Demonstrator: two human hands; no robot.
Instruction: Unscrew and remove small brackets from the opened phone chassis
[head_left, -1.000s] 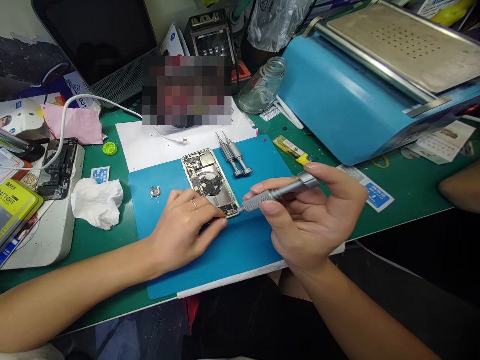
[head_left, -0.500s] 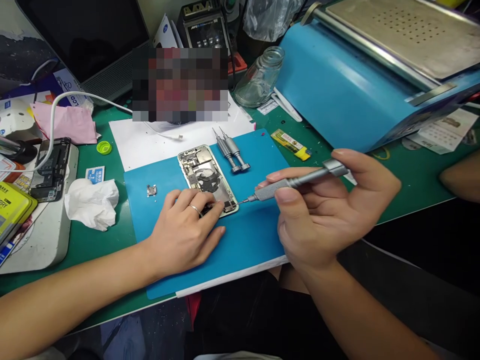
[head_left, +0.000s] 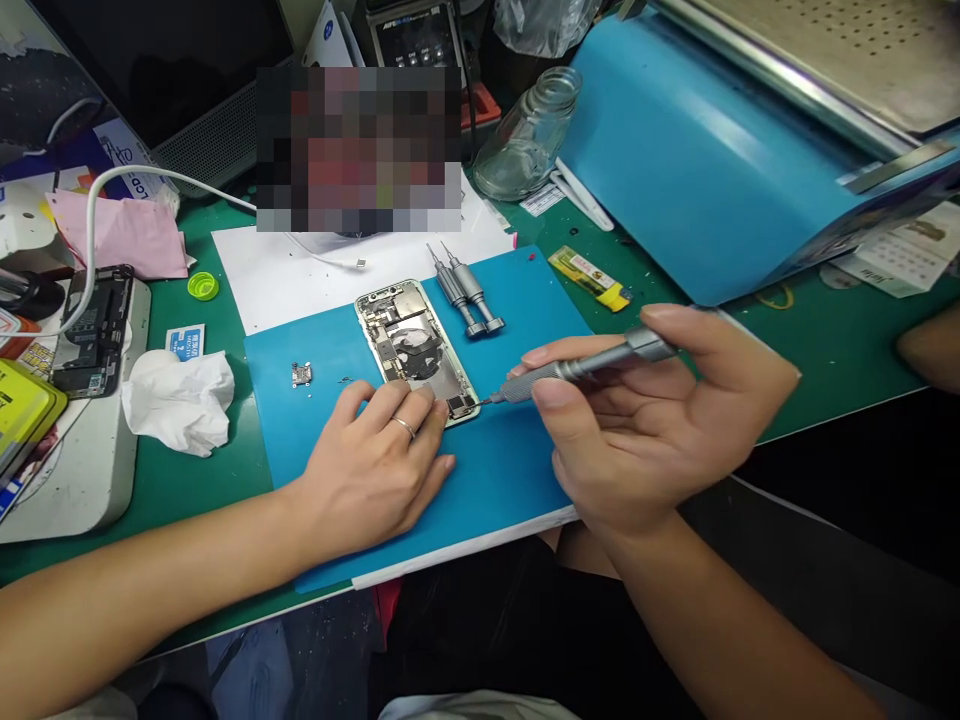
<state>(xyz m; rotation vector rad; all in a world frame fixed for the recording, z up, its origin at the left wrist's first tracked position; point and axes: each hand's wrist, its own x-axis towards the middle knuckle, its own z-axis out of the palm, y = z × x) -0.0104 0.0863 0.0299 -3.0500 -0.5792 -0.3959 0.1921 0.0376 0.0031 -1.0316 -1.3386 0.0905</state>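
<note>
An opened phone (head_left: 420,352) with bare inner parts lies on the blue mat (head_left: 495,475). My left hand (head_left: 382,455), with a ring on one finger, lies over the phone's lower left end, its bent fingers holding the phone down. Those fingertips are partly hidden. In my right hand (head_left: 645,430) is a grey precision screwdriver (head_left: 562,380), gripped between thumb and fingers. Its thin tip meets the phone's lower right corner. Two similar screwdrivers (head_left: 466,290) lie beside the phone's upper right edge. A small metal part (head_left: 301,374) and tiny dark pieces (head_left: 345,379) rest left of the phone.
Behind the mat are white paper (head_left: 247,280), a white cable plug (head_left: 361,264) and a blurred-out patch. A glass jar (head_left: 525,140) and a large blue machine (head_left: 675,170) stand back right. Crumpled tissue (head_left: 180,405) and another phone body (head_left: 94,335) are at left.
The camera view has shifted slightly. My left hand has slid a little along the phone, and the tiny dark pieces now show. The screwdriver tip stays at the phone's corner.
</note>
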